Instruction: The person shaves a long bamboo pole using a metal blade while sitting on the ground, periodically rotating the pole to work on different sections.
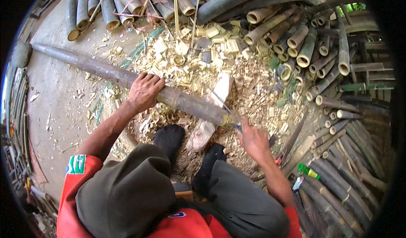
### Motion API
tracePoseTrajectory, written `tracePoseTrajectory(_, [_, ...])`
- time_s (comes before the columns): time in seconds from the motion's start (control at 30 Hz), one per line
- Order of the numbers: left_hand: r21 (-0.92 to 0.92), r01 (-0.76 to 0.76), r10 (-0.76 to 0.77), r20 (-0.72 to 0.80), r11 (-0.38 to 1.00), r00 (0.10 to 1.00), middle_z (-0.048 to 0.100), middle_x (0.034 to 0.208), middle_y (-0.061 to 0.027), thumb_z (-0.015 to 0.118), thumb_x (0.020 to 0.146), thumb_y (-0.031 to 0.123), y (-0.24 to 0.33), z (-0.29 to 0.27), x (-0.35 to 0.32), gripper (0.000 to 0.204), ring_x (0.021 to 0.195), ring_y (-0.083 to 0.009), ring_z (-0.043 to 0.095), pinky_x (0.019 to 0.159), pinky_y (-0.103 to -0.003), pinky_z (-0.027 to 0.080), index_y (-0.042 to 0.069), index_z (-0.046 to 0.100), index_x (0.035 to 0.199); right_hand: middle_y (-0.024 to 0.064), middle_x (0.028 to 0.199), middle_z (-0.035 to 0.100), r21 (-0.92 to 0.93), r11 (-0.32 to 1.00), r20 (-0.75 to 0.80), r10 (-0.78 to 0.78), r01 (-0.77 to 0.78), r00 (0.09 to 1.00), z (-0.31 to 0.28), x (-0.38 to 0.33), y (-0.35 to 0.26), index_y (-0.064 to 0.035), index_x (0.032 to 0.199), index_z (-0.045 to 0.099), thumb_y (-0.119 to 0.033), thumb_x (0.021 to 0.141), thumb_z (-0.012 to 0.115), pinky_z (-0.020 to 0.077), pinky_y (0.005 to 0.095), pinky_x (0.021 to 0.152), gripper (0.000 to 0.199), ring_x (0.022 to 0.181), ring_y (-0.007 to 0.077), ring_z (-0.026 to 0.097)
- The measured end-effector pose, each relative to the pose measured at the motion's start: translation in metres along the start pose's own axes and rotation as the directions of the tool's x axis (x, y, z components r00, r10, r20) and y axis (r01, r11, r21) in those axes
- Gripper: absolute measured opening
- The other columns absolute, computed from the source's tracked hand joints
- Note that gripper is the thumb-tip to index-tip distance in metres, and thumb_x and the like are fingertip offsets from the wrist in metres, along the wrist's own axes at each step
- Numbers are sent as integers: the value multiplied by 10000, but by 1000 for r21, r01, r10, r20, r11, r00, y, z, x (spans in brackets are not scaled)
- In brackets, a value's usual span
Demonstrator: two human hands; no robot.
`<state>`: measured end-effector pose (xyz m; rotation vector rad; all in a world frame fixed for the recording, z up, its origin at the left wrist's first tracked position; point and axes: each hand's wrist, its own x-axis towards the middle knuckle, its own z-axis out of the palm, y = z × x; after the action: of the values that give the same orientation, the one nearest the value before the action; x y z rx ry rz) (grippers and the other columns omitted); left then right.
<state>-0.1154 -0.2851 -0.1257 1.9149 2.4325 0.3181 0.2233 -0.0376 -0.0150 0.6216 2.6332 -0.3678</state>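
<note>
A long, thick bamboo pole point(101, 69) slants from the far left down to the middle, its near end pale and freshly cut. My left hand point(146, 91) grips it from above, fingers curled over its top. My right hand point(254, 140) is closed around the handle of a knife at the pole's cut end. The thin knife blade point(223, 102) points up and left, close beside that end. Beneath the pole lies a pale wooden block point(201, 135), between my two dark-covered feet point(169, 138).
Wood chips and shavings point(253, 90) cover the ground around the block. Cut bamboo tubes point(112, 20) lie along the far side, with more bamboo piled point(308, 47) at the right. A green bottle point(308, 170) rests on bamboo near my right arm. A grey rounded object point(21, 55) sits at the pole's far end.
</note>
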Motion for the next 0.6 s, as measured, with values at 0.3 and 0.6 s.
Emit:
tracePoseTrajectory(0.3, [75,34,-20,-182,997,983,646,1154,-81,710,832,130,14,3,-8,395,1131,-281,630,1051,-463,452,92,624,1215,234,808,719,103,991,-74,-82,89,994,22,-4,17,80,1273,486,-159,997,700,601,500,544,424,667,369,745])
tracePoseTrajectory(0.6, [5,85,-78,454,996,887,657,1064,-81,921,591,294,3,-34,26,650,1093,-279,659,1001,-446,455,84,616,1125,205,828,725,251,905,-480,-191,343,856,-36,-18,-30,71,1271,516,-221,1022,694,612,512,598,422,661,392,742])
